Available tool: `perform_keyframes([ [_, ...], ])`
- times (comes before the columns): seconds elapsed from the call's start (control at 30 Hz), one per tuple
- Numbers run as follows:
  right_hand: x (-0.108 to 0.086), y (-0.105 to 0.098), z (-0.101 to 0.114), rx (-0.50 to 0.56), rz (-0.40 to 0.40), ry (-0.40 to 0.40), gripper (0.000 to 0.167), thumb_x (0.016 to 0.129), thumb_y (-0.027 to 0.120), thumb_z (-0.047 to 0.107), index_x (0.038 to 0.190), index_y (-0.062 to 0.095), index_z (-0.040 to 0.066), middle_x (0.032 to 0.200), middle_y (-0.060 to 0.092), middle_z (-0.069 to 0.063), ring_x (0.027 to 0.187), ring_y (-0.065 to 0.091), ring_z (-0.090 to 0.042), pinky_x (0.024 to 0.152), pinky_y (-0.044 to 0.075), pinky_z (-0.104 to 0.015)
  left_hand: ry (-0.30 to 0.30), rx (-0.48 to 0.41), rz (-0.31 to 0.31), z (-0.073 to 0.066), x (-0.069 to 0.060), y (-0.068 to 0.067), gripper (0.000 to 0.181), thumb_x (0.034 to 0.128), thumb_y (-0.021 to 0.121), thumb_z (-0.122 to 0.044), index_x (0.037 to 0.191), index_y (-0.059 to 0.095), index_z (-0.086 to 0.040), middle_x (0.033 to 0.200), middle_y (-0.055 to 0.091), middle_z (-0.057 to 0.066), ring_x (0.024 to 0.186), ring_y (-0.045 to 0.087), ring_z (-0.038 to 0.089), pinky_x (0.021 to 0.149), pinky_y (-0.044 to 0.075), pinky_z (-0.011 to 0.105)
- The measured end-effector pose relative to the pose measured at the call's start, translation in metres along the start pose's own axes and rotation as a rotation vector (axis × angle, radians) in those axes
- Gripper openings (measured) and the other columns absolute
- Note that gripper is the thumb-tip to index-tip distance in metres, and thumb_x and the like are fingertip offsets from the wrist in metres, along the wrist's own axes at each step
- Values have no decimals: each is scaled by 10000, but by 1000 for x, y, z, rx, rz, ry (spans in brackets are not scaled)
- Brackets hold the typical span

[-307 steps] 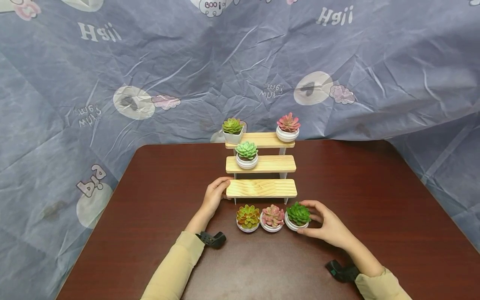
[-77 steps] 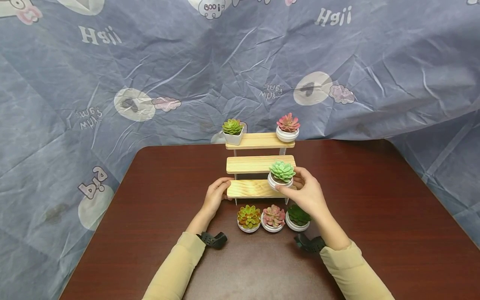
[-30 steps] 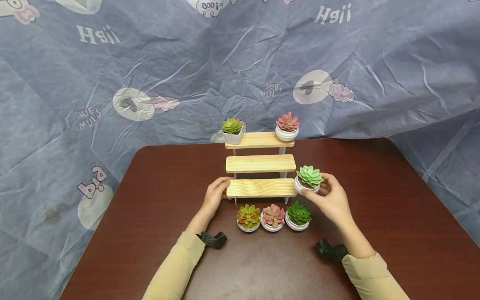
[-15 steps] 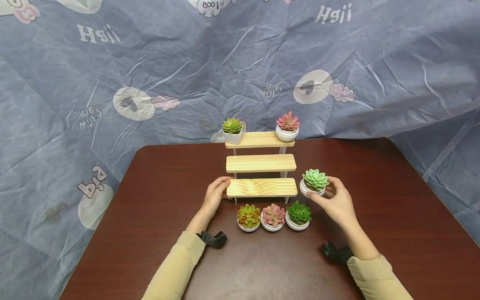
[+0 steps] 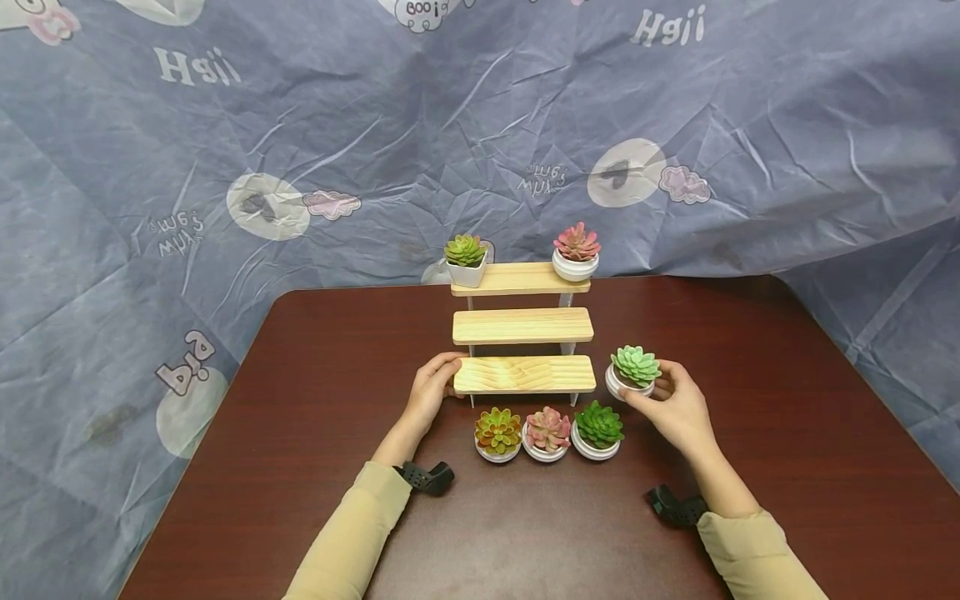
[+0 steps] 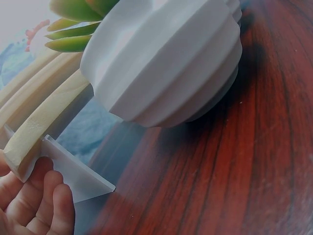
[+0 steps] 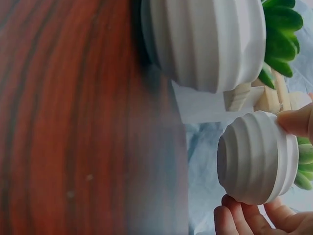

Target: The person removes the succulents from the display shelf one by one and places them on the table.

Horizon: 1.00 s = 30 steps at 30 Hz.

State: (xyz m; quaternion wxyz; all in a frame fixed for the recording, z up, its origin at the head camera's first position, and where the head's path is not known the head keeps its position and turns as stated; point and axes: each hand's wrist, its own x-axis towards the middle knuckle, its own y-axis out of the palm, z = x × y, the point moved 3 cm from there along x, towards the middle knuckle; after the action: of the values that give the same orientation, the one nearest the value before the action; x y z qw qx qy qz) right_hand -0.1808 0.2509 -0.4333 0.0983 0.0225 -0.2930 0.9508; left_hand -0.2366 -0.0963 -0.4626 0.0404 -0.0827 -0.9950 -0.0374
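Note:
A three-tier wooden stand (image 5: 524, 375) has my left hand (image 5: 431, 392) at the left end of its lowest board, thumb on top and fingers curled beneath, as the left wrist view shows. Right of that board, my right hand (image 5: 678, 408) holds a pale green succulent (image 5: 636, 365) in a ribbed white pot (image 7: 257, 159) between thumb and fingers. The pot looks raised off the table in the right wrist view. In front of the stand sit a yellow-orange succulent (image 5: 498, 431), a pink one (image 5: 547, 430) and a dark green one (image 5: 598, 425), side by side.
On the top board stand a green succulent (image 5: 465, 252) in an angular pot at the left and a pink-red one (image 5: 577, 243) at the right. The dark red table (image 5: 337, 350) ends at a printed grey-blue cloth (image 5: 420, 125) behind.
The pale green succulent left the middle board's left side; my right hand carried it right, past the stand, and lately slightly lower. My left hand has stayed at the lowest board.

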Motion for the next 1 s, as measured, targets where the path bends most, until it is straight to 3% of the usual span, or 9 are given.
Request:
perform_keyframes([
  [0.7, 4, 5, -18, -54, 83, -14, 654, 798, 736, 230, 1279, 417, -75, 1144, 545, -274, 1024, 586, -387, 690, 440, -133, 6, 2, -9, -1, -1, 0, 294, 991, 468, -116, 1180, 587, 76, 965, 610, 67, 701, 571, 125, 594, 510, 264],
  [1.0, 5, 8, -24, -53, 114, -16, 641, 787, 736, 184, 1271, 411, -82, 1140, 548, -284, 1021, 587, -385, 685, 442, -126, 3, -3, -5, 0, 0, 0, 321, 991, 464, -107, 1198, 554, 121, 962, 606, 68, 694, 566, 118, 584, 504, 255],
])
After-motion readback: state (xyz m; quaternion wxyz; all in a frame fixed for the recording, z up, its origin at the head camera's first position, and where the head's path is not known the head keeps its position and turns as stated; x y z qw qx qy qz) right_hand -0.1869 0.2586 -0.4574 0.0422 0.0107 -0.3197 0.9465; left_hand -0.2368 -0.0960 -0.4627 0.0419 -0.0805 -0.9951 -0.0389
